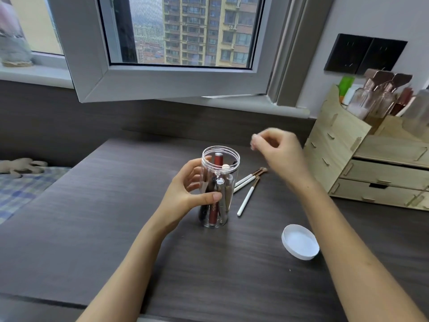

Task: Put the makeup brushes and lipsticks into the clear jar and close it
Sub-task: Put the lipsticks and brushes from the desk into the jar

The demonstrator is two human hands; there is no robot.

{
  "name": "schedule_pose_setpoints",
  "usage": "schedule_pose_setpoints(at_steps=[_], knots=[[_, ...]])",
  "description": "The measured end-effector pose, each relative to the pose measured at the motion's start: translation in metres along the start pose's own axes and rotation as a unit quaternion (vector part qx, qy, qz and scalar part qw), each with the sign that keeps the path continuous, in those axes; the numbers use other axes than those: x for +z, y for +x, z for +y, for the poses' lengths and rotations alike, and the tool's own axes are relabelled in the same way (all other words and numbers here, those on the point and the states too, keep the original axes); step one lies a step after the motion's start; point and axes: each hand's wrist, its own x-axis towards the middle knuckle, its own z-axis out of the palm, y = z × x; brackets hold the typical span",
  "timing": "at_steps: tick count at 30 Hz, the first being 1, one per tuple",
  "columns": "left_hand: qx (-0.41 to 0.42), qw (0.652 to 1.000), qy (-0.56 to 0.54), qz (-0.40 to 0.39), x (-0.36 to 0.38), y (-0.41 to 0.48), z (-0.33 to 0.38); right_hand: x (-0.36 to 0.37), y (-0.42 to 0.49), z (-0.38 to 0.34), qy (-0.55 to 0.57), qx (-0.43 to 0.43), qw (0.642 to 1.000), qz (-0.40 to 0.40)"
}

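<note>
I take the tall clear plastic jar [220, 187] as my landmark: it stands upright on the dark wood-grain desk [116, 228], mouth open, already holding a dark red lipstick tube [216, 194] and several other slim sticks and handles that I cannot sort one from another through the wall. My left hand [192, 194] wraps around the jar's left side, thumb across its front and fingers curled behind, steadying it. My right hand [278, 154] hovers above and to the right of the jar's rim, blurred, its fingers loosely curled toward the thumb; I cannot tell for sure whether anything is pinched there, though I see nothing in it. What matters next is the three white-handled makeup brushes [248, 189] lying flat on the desk just right of the jar, below that right hand. Their long axes run diagonally, bristle ends pointing up and away toward the far right, white handle tips toward me and the jar's base; two lie close together, the third splays out nearer me. The right hand is clearly the nearer one, so I judge it should drop straight down and grip across the handles. The round white plastic lid [300, 242] lies inside-up well to the jar's lower right, not yet needed.
</note>
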Motion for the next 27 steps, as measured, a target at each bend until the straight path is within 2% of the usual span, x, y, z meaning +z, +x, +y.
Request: schedule_pose_setpoints(at_steps=[1, 3, 6, 12, 18, 20, 22, 25, 27], knots=[[0.0, 1.0, 0.0, 0.001, 0.0, 0.0, 0.0, 0.005, 0.003, 0.017, -0.067, 0.052, 0.996, 0.015], [-0.002, 1.0, 0.0, 0.001, 0.0, 0.0, 0.0, 0.022, 0.002, 0.046, -0.17, 0.142, 0.975, -0.017], [-0.004, 1.0, -0.002, -0.002, 0.001, 0.0, 0.001, 0.044, -0.002, 0.072, -0.173, 0.206, 0.963, -0.032], [-0.014, 1.0, -0.006, 0.001, 0.001, 0.0, 0.001, 0.062, 0.001, 0.09, -0.213, 0.257, 0.942, -0.042], [-0.011, 1.0, -0.005, 0.002, 0.002, -0.001, 0.002, 0.042, -0.009, 0.097, -0.213, 0.274, 0.936, -0.055], [-0.011, 1.0, -0.005, 0.004, 0.002, -0.001, 0.002, 0.028, -0.011, 0.09, -0.128, 0.259, 0.957, -0.025], [-0.011, 1.0, -0.006, 0.003, 0.002, -0.001, 0.002, 0.008, -0.009, 0.071, 0.026, 0.202, 0.977, 0.06], [-0.013, 1.0, -0.006, 0.0, 0.002, 0.0, 0.001, -0.024, -0.01, 0.018, 0.163, 0.044, 0.967, 0.189], [-0.014, 1.0, -0.007, 0.0, 0.001, -0.001, 0.001, -0.037, -0.016, -0.023, 0.229, -0.067, 0.945, 0.224]])
